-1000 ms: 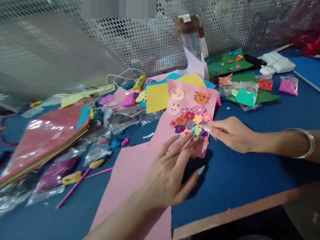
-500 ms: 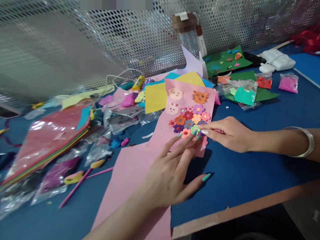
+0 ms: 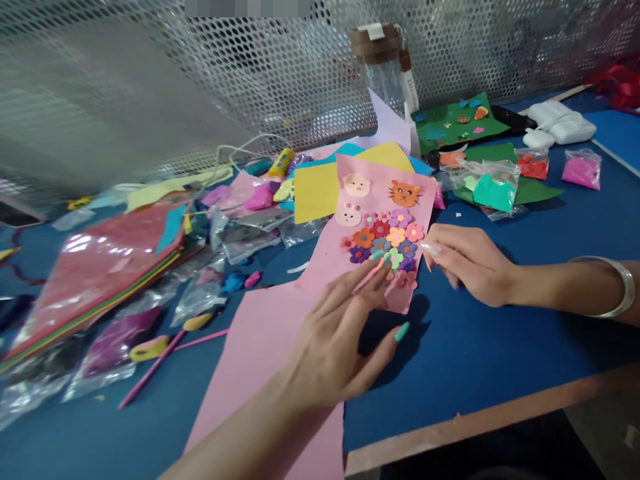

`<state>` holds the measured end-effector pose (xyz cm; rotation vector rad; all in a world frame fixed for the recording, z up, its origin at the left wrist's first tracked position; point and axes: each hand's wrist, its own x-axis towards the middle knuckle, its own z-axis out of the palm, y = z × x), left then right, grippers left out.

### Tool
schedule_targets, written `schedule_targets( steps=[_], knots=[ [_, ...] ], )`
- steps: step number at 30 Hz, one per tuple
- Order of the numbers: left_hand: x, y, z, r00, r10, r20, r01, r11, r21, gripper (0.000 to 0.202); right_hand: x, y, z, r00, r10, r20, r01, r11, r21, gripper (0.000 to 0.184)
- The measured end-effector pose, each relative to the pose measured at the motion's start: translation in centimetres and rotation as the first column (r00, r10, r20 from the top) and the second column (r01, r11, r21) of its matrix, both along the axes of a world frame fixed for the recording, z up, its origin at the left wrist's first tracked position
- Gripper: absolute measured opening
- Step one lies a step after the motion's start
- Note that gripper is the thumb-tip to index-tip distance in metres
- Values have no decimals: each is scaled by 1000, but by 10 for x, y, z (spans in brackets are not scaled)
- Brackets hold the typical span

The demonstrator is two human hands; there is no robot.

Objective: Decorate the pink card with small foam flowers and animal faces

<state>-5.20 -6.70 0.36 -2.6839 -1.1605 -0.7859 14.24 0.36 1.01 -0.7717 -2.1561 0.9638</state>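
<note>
A pink card [image 3: 423, 203] lies on the blue table, bearing several foam flower stickers [image 3: 383, 238], two pale animal faces and an orange cat face [image 3: 404, 193]. My left hand [image 3: 340, 333] reaches in from below, fingers stretched out and spread, their tips resting on the card's lower flowers. My right hand [image 3: 470, 260], with a silver bangle [image 3: 620, 287] on the wrist, rests at the card's right edge. Its fingers are loosely bent and apart, with nothing seen in them. The card overlaps a larger pink sheet [image 3: 255, 353].
To the left sit a stack of coloured sheets in plastic [image 3: 100, 267] and several small bags. A pink stick [image 3: 150, 373] lies near them. Behind are a yellow sheet [image 3: 313, 193], a glue stick [image 3: 280, 162], a clear bottle [image 3: 383, 67] and a perforated metal screen. Green felt [image 3: 455, 123] and bead bags lie right.
My right hand has drawn back a little from the flowers toward the card's edge. My left hand stays on the card, thumb pulled in slightly.
</note>
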Motion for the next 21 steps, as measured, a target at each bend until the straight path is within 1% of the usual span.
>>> schedule_targets(
  steps=[2,4,6,9,12,14,16,18,21],
  knots=[
    [0,1,1,994,48,97,-53,997,48,12,1,0,-2,998,16,-58,-19,998,-54,20],
    [2,4,1,985,85,150,-101,990,99,13,0,1,-6,995,49,-89,-60,989,-137,10],
    [4,9,1,983,103,155,-125,982,140,14,-2,3,-8,986,92,-137,-123,965,-230,16],
    [10,19,0,993,78,90,-93,980,177,22,-4,3,-8,967,132,-220,-205,914,-350,31],
    [16,30,-1,997,12,72,-26,980,197,18,-4,4,-5,956,156,-250,-255,863,-436,40],
    [20,36,-3,994,-35,101,14,979,202,15,-3,5,-4,954,177,-241,-276,832,-482,41],
    [23,38,-4,989,-53,137,25,979,200,11,-3,7,-3,956,197,-216,-283,806,-520,39],
    [25,38,-5,985,-60,162,27,980,198,3,-4,9,-4,957,216,-192,-286,792,-539,41],
    [24,35,-5,981,-89,175,49,974,222,4,-5,11,-4,956,233,-176,-292,771,-566,43]
  ],
)
